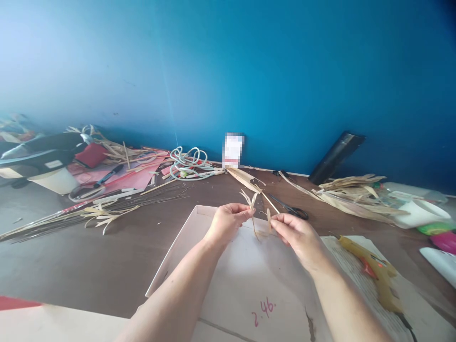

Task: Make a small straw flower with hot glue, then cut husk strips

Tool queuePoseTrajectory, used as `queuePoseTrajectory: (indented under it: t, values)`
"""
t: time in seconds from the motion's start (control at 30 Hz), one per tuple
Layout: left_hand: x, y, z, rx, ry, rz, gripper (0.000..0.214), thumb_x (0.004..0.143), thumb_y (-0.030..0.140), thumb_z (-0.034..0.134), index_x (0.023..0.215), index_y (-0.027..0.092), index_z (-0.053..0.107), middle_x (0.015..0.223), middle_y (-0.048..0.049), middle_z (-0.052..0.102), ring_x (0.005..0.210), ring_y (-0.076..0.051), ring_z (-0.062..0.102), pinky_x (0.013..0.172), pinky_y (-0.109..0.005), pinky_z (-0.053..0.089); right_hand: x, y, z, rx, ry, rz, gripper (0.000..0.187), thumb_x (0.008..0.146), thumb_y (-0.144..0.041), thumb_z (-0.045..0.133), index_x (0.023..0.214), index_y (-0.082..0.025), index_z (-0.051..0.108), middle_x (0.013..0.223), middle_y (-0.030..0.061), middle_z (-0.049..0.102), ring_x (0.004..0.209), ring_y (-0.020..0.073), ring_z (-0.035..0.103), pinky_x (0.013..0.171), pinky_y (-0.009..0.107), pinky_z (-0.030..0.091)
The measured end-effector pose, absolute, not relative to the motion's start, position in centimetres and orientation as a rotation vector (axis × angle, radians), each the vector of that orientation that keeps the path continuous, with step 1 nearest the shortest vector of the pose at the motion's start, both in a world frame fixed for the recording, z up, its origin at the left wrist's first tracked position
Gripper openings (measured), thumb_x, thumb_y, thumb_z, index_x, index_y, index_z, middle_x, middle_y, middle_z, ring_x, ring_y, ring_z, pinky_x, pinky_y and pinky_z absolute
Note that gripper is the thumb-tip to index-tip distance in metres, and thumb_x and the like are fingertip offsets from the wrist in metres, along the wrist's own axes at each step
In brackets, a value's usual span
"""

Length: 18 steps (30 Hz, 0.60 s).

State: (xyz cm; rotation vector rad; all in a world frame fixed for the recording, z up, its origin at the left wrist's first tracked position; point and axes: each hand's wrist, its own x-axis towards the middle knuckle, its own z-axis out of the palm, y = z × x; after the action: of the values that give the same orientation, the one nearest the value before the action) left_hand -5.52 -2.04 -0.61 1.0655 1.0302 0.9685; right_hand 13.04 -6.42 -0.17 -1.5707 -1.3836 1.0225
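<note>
My left hand [227, 223] pinches a thin dried husk sprig [252, 203] between thumb and fingertips. The sprig fans into several pale strips at its top, and its thin stem hangs below the fingers. Just to the right, my right hand [294, 235] is closed on a small pointed piece of dried husk [269, 219]. The two pieces are close together but apart. Both hands are over a white box lid [245, 275] with "2.46" written on it in red. Behind them lie a long dried husk leaf [244, 179], a thin stick [271, 203] and black-handled scissors [299, 212].
A yellow glue gun [377, 270] lies on printed paper at the right. Dried husks [352, 194] and a white cup [420, 213] are behind it. A coiled pale cable [188, 164], pink paper and thin wires lie left. A black tube [335, 156] leans on the blue wall.
</note>
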Motion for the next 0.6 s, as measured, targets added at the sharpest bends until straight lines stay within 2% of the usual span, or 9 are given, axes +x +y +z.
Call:
queuePoseTrajectory:
  t: [0.07, 0.2, 0.37, 0.6]
  values:
    - [-5.3, -2.1, -0.9, 1.062, 1.013, 0.948, 0.033, 0.060, 0.044, 0.076, 0.076, 0.015, 0.069, 0.066, 0.0007, 0.057, 0.060, -0.008, 0.040, 0.059, -0.023, 0.031, 12.9, -6.4, -0.3, -1.488, -1.256, 1.122, 0.025, 0.081, -0.044, 0.061, 0.080, -0.019, 0.064, 0.056, -0.0052, 0.047, 0.049, 0.0082, 0.035, 0.045, 0.021, 0.023]
    - [-4.6, -2.4, -1.5, 1.064, 0.994, 0.885, 0.035, 0.059, 0.044, 0.076, 0.079, 0.015, 0.072, 0.070, -0.0006, 0.060, 0.062, -0.008, 0.043, 0.062, -0.023, 0.033, 12.1, -6.4, -0.8, -1.401, -1.105, 1.176, 0.027, 0.079, -0.045, 0.065, 0.081, -0.017, 0.063, 0.054, -0.0046, 0.045, 0.050, 0.0083, 0.034, 0.043, 0.020, 0.020]
    - [-4.1, -2.8, -1.6, 1.054, 1.016, 0.863, 0.036, 0.059, 0.044, 0.076, 0.079, 0.015, 0.073, 0.067, -0.0006, 0.061, 0.058, -0.008, 0.042, 0.058, -0.024, 0.032, 10.9, -6.3, -1.3, -1.351, -1.023, 1.079, 0.026, 0.077, -0.044, 0.067, 0.082, -0.019, 0.064, 0.053, -0.0047, 0.046, 0.049, 0.0094, 0.036, 0.043, 0.020, 0.022]
    - [-4.0, -2.9, -1.0, 1.037, 0.960, 0.894, 0.030, 0.059, 0.041, 0.077, 0.076, 0.016, 0.074, 0.067, -0.0001, 0.064, 0.060, -0.008, 0.046, 0.064, -0.024, 0.036, 10.5, -6.1, -1.5, -1.289, -0.928, 1.089, 0.027, 0.073, -0.045, 0.069, 0.086, -0.021, 0.067, 0.058, -0.0051, 0.045, 0.051, 0.0100, 0.037, 0.043, 0.021, 0.025]
